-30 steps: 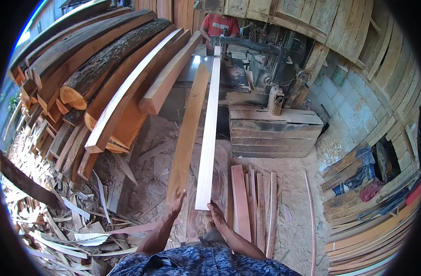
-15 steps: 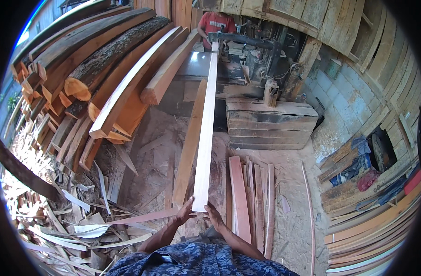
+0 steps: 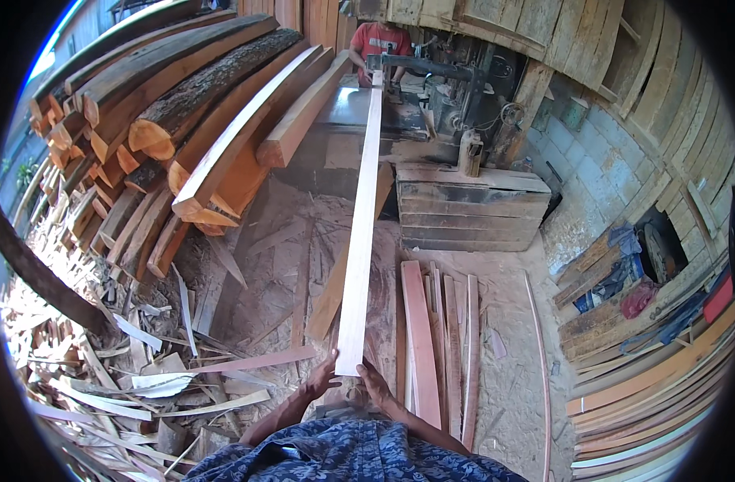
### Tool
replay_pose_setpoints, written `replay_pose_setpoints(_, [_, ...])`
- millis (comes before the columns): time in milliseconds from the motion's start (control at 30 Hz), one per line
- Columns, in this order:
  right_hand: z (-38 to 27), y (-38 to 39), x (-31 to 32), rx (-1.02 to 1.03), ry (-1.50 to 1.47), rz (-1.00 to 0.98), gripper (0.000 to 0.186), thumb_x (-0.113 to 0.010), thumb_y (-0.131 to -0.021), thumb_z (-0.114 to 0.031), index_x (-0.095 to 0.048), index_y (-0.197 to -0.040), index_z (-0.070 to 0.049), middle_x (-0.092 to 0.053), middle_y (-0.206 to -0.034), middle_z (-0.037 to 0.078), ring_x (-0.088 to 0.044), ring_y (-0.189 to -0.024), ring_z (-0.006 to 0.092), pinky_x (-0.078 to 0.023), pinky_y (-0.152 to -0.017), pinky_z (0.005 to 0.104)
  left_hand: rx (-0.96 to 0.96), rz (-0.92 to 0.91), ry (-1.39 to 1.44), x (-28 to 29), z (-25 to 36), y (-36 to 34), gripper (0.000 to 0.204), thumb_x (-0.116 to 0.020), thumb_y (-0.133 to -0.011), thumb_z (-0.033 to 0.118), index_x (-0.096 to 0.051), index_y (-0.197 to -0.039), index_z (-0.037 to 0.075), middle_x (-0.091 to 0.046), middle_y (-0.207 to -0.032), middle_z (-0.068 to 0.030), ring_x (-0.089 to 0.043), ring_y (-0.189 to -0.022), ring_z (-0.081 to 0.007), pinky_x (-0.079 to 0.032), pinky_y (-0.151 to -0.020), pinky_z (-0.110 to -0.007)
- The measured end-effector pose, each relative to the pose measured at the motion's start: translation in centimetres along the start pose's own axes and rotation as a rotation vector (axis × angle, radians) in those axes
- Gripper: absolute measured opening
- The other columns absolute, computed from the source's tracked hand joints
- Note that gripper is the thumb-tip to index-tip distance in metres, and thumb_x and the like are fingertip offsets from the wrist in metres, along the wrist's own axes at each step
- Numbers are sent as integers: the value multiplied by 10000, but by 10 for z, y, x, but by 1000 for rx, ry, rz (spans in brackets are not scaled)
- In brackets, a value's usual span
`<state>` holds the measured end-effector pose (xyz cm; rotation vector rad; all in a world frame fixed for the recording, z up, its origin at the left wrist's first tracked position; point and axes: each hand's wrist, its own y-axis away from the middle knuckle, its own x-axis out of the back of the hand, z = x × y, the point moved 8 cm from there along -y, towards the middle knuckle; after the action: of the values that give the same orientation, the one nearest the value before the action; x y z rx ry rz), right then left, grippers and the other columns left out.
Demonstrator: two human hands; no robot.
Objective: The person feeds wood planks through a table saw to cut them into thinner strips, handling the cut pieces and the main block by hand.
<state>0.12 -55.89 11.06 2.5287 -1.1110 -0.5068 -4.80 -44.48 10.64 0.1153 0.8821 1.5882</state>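
Note:
A long, pale sawn board (image 3: 361,241) stretches away from me to a bandsaw-like machine at the far end. My left hand (image 3: 322,377) holds the left side of its near end, fingers around the edge. My right hand (image 3: 374,386) grips the right corner of the same end, with the thumb by the top face. Under the board, a browner plank (image 3: 325,305) slants across at an angle. At the machine table (image 3: 343,112), a person in a red shirt (image 3: 381,38) stands by the board's far end.
Thick timbers (image 3: 215,88) are piled on the left, above a heap of offcuts (image 3: 166,386). Several reddish boards (image 3: 422,345) lie on the floor to my right. A wooden box (image 3: 472,209) stands beside the machine. Stacked planks (image 3: 648,394) line the right side.
The board's near end sits slightly lower and closer to me, with both hands still on it. The view has shifted a little, and the brown plank shows at a steeper slant.

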Motion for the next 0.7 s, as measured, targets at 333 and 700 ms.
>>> replay_pose_setpoints(333, [20, 69, -24, 49, 83, -32, 722, -423, -830, -564, -212, -1378, -144, -374, -1294, 137, -417, -1144, 263, -403, -904, 362, 2, -10, -21, -27, -36, 69, 877, -343, -760, 715, -177, -1381, 118, -273, -1384, -137, -241, -1269, -328, -194, -994, -537])
replay_pose_setpoints(700, [50, 120, -39, 1, 52, -27, 715, -433, -825, -565, -211, -1382, -176, -384, -1293, 118, -433, -1124, 245, -394, -897, 346, 8, 66, -32, -32, -79, 106, 870, -354, -757, 707, -171, -1385, 133, -296, -1376, -126, -257, -1267, -322, -197, -976, -546])
